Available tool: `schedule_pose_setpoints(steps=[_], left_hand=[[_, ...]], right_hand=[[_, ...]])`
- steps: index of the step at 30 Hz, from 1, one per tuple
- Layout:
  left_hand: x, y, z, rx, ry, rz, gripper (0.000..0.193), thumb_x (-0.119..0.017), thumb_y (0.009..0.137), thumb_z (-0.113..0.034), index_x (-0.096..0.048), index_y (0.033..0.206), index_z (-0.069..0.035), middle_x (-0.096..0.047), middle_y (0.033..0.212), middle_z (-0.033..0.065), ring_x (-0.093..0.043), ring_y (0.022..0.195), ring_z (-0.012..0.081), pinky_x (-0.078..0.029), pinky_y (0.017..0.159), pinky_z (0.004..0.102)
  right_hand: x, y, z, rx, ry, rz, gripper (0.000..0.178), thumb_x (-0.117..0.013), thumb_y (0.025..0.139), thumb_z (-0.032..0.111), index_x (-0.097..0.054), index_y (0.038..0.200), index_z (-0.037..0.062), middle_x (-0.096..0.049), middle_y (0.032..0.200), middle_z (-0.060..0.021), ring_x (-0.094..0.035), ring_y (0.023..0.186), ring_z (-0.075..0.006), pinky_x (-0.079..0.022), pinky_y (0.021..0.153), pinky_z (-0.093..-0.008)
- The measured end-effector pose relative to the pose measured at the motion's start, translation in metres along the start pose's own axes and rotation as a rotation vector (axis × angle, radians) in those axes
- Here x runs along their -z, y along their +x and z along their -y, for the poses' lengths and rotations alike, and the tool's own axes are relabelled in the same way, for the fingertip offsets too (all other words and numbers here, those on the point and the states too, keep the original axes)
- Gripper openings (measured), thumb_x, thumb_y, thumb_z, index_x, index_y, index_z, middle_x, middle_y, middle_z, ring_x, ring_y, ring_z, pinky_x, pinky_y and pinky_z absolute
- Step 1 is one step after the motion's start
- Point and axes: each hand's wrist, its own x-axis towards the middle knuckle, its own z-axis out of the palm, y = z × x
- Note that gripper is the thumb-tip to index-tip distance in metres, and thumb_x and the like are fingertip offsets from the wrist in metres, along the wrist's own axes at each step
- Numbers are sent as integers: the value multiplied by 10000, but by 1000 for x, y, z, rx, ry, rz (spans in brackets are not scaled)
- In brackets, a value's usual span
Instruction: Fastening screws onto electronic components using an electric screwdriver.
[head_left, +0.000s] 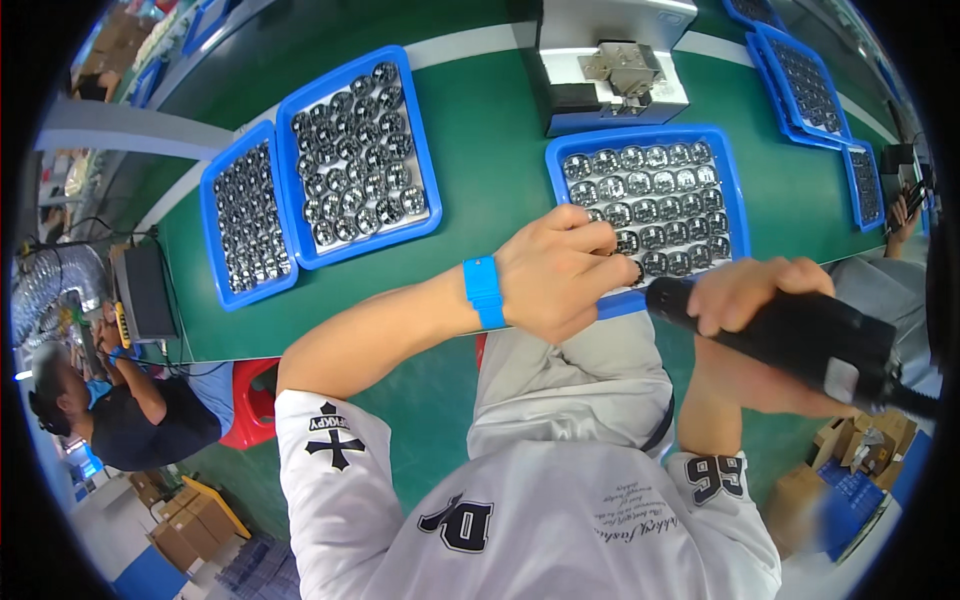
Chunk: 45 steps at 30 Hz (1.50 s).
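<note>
A blue tray [738, 190] lies in front of me on the green bench, holding rows of shiny, dark, domed parts [655, 263] on a white liner. My left hand [565, 270], with a blue band at its wrist, is over the tray's near left corner. Its fingers are bent and closed at one domed part [638, 272], mostly hidden by the fingertips. My right hand [745, 300] is wrapped round a black corded handheld tool [815, 335], slightly blurred. The tool's round front end points left, toward the fingers of my left hand, just off the tray's near edge.
Two more blue trays of domed parts [360, 155] lie to the left. A metal fixture [625, 75] stands behind my tray. Further trays [800, 85] are at the far right, near another person's hand [905, 215]. A person on a red stool [255, 400] works at the left.
</note>
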Motion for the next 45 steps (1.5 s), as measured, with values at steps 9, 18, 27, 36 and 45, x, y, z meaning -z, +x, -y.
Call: schedule_pose_setpoints(steps=[9,18,27,36,45], left_hand=[[-6,-1,-2,-239,198,-111,403,-658,607,-126,-685,1010,-126,-740,1128,14,-606,918,211,-362,839,365],[17,-1,-41,162,282,-93,351,-763,686,-110,-686,1027,-143,-651,1339,36,-553,1078,271,-368,859,405],[1,1,-57,362,329,-127,210,-861,709,-174,-750,887,-177,-639,1253,-4,-533,1102,283,-373,873,428],[-4,18,-67,462,326,-201,201,-875,683,-182,-743,833,-159,-642,1236,-6,-536,1101,275,-372,877,422],[-13,29,-58,389,370,-147,193,-864,677,-178,-733,816,-165,-639,1243,-3,-549,1123,277,-380,891,424]], right_hand=[[31,-9,33,95,130,-77,973,-504,852,857,-522,1279,-17,-575,763,-90,-539,553,-205,-450,547,-347],[53,-18,46,31,192,-73,944,-498,866,844,-509,1243,-21,-568,737,-98,-554,554,-215,-467,548,-358],[67,-26,40,-68,269,-43,927,-495,883,826,-514,1245,-26,-563,735,-101,-552,551,-216,-473,544,-360],[84,-33,43,-66,193,-93,921,-465,893,830,-502,1248,-19,-555,741,-96,-531,537,-207,-453,532,-352],[83,-29,40,-91,197,-51,925,-466,898,826,-493,1257,-26,-563,758,-104,-539,558,-208,-449,534,-345]])
